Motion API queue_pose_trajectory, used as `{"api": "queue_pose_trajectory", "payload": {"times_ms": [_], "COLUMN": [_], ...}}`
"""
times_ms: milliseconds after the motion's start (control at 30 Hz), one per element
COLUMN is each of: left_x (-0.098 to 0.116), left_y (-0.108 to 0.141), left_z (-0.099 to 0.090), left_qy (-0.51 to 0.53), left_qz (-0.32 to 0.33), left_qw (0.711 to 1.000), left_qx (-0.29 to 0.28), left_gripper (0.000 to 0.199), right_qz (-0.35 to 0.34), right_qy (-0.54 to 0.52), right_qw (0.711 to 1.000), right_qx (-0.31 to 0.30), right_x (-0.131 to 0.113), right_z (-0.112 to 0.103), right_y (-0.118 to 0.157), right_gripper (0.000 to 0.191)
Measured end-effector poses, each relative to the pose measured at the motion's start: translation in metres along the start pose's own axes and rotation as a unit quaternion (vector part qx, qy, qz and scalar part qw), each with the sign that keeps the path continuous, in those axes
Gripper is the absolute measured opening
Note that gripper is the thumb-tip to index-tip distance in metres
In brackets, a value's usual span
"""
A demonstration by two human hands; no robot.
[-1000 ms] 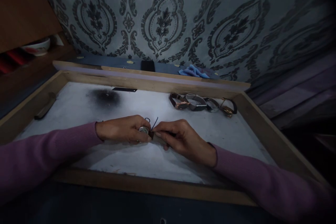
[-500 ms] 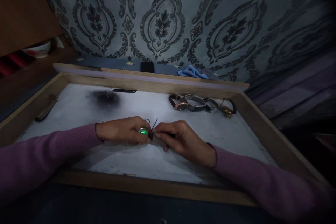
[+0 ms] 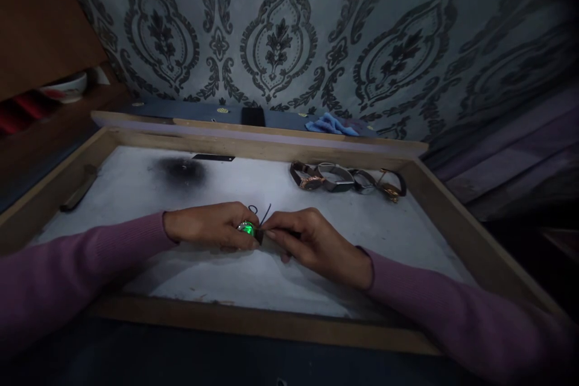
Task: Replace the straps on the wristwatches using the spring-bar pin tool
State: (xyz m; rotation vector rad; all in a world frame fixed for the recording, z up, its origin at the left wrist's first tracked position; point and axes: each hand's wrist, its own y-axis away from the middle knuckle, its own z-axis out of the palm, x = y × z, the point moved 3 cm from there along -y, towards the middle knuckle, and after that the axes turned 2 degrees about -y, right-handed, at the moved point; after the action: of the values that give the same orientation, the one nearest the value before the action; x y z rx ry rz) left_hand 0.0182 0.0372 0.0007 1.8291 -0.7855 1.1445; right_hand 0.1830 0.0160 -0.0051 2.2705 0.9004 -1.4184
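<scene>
A round wristwatch [image 3: 246, 228] with a silver rim and a glowing green face is gripped by my left hand [image 3: 210, 224], thumb and fingers around its case. A short dark piece, like a strap end, shows just right of the case. My right hand [image 3: 314, 244] has thumb and forefinger pinched together close beside it, touching or nearly touching that dark piece. What the pinch holds is too small to make out. Behind the fingertips a thin dark strand [image 3: 266, 215] sticks up, with a small loop to its left.
Both hands are over a white-bottomed wooden tray [image 3: 271, 316]. Several watches [image 3: 335, 177] lie along its back right. A flat black strip [image 3: 213, 157] and a dark smudge are at the back left; a folding-knife-like object [image 3: 78, 190] leans at the left wall. Behind lies a blue cloth [image 3: 332, 124].
Hardly anything differs. Both hands keep their place at the watch, and the view has shifted very slightly.
</scene>
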Motion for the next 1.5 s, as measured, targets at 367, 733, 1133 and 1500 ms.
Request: {"api": "queue_pose_trajectory", "payload": {"times_ms": [367, 733, 1133, 1500], "left_x": [-0.0032, -0.0035, -0.0009, -0.0034], "left_y": [-0.0007, 0.0001, -0.0003, 0.0012], "left_z": [0.0008, 0.0009, 0.0027, 0.0020], "left_qy": [0.002, 0.000, 0.016, 0.018], "left_qz": [-0.025, -0.038, -0.044, -0.036], "left_qw": [0.999, 0.999, 0.999, 0.999], "left_qx": [-0.021, -0.012, 0.013, 0.017], "left_gripper": [0.016, 0.016, 0.015, 0.016], "right_qz": [0.007, -0.011, -0.020, -0.012], "right_qy": [0.003, 0.000, -0.013, -0.011], "right_qw": [1.000, 1.000, 0.999, 0.999], "right_qx": [0.000, 0.013, 0.041, 0.043], "right_x": [-0.0001, 0.0014, 0.0006, -0.0007], "right_z": [-0.0007, -0.0010, -0.0016, -0.0026], "right_y": [0.0002, 0.0005, -0.0003, 0.0009], "right_gripper": [0.017, 0.017, 0.016, 0.015]}}
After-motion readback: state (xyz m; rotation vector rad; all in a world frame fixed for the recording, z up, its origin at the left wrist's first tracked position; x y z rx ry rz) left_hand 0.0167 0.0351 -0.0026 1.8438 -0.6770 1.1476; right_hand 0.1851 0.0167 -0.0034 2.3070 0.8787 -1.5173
